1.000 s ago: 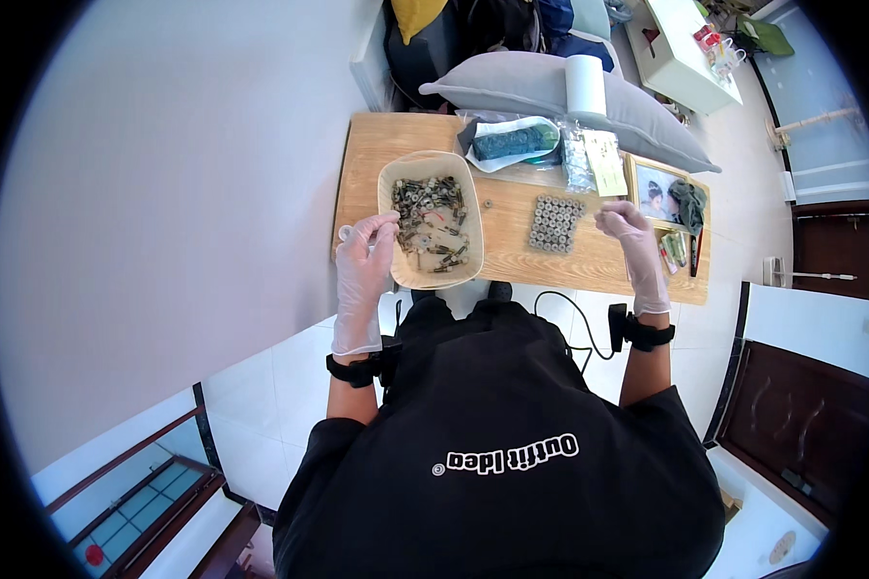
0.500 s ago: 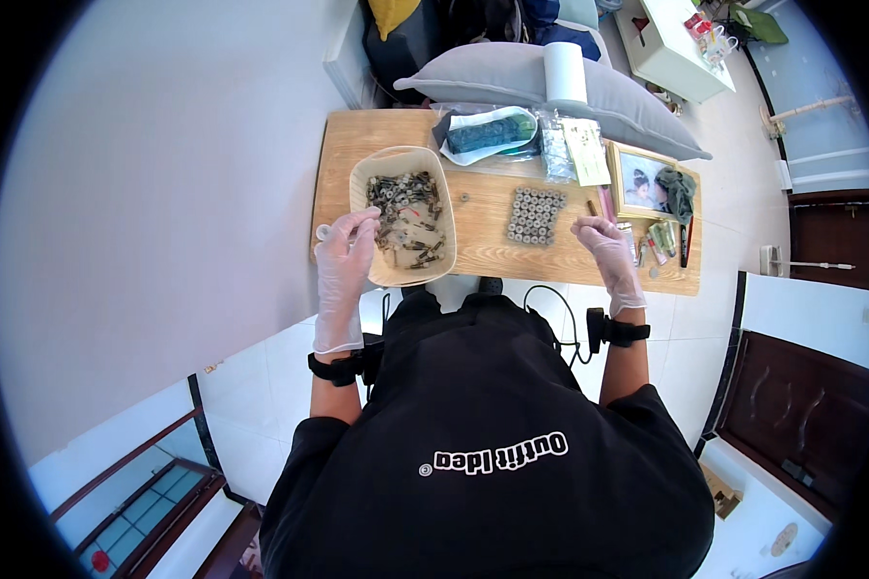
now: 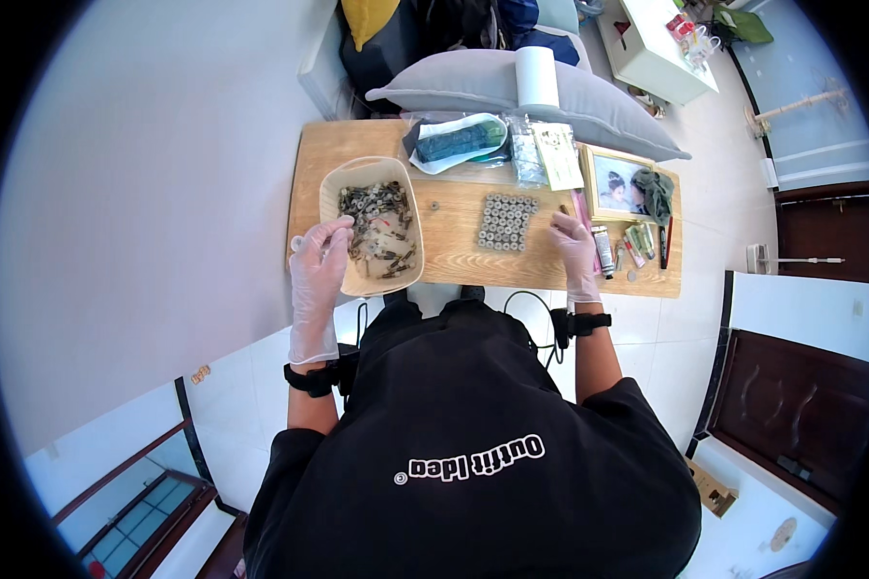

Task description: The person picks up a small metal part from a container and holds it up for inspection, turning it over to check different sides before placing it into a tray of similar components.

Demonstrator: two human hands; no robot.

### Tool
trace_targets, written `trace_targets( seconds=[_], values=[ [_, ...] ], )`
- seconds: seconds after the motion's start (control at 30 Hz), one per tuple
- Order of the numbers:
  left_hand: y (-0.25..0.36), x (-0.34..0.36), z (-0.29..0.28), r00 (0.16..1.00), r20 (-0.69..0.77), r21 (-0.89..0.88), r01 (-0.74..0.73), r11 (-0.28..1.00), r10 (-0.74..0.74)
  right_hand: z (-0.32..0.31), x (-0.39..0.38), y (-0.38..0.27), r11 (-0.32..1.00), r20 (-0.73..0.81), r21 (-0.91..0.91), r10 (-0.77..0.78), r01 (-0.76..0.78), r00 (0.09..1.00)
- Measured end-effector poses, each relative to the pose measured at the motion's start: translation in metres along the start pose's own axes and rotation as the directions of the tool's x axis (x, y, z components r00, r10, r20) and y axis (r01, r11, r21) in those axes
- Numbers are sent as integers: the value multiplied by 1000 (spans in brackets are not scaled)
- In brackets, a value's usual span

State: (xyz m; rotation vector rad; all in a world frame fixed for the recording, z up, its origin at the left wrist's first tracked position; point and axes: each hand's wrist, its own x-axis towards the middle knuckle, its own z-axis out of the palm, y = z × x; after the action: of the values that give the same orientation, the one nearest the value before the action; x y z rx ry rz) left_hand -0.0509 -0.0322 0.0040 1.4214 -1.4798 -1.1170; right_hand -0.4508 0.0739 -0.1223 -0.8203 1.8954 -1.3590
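The left hand is at the basket of small parts, the right hand beside grey rings on the surface. Both look narrow; whether they hold anything, I cannot tell. Light fingertips would spare the rows.

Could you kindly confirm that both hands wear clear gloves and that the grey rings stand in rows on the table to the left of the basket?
Not quite: the head view shows the grey rings in rows on the table to the right of the basket. The left hand and right hand do wear clear gloves.
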Motion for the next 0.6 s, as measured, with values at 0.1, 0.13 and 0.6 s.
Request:
trace_targets(
  seconds=[0.1, 0.13, 0.6],
  values=[
    [5, -1, 6, 999, 33, -61, 31, 998, -29, 12, -5, 2, 999, -24, -31, -39, 38, 999],
    [5, -1, 6, 998, 50, -36, 28, 999, -27, 14, -5, 3, 998, -31, -49, -27, 26, 999],
    [9, 0, 14, 995, 93, -54, 34, 998, -29, -6, -7, 16, 946, -34, -272, -192, 176, 981]
  ],
)
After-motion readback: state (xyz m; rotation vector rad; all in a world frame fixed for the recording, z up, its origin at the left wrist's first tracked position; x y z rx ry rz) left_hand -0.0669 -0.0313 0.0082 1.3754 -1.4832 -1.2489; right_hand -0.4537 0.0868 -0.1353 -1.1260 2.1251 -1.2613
